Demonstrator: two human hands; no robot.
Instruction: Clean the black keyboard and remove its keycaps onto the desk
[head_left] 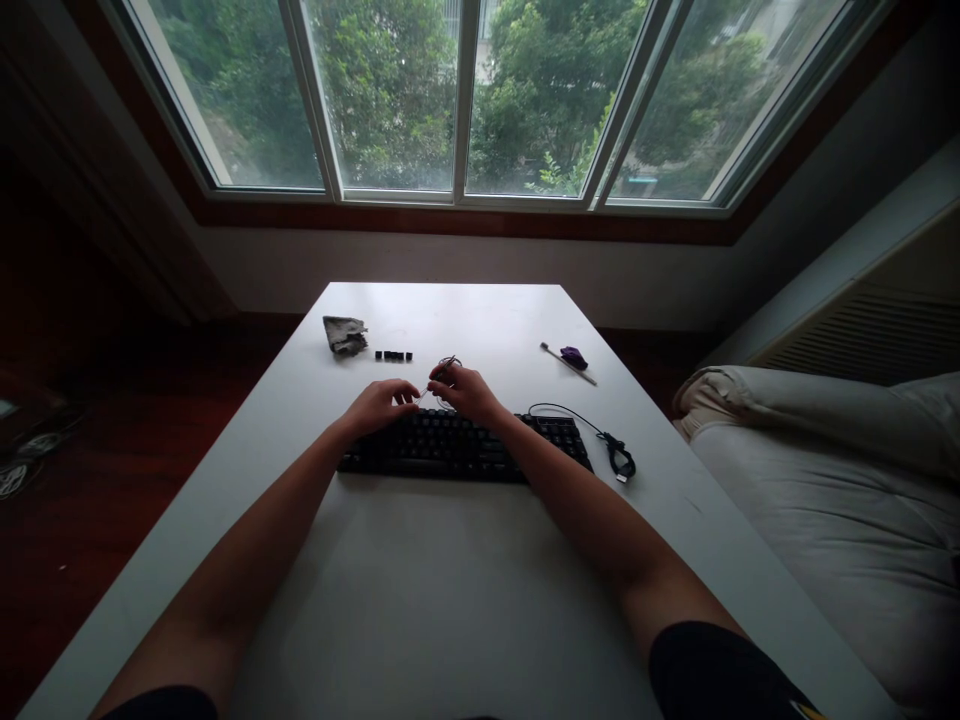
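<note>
A black keyboard [450, 450] lies across the white table under my forearms. My right hand [465, 388] is closed round a thin wire keycap puller [425, 392] above the keyboard's back edge. Wire loops show above and below its fingers. Close by on the left, my left hand [382, 405] has its fingers drawn together at the puller's wire end, over the keyboard's upper left part. Whatever is between those fingertips is too small to make out. Several loose black keycaps [394, 356] stand in a row behind my left hand.
A crumpled grey cloth [345, 336] lies at the back left. At the back right are a thin brush [568, 364] and a purple bundle [574, 357]. The keyboard's bundled USB cable [619, 455] rests to its right. A grey sofa [825, 480] stands beside the table [450, 590].
</note>
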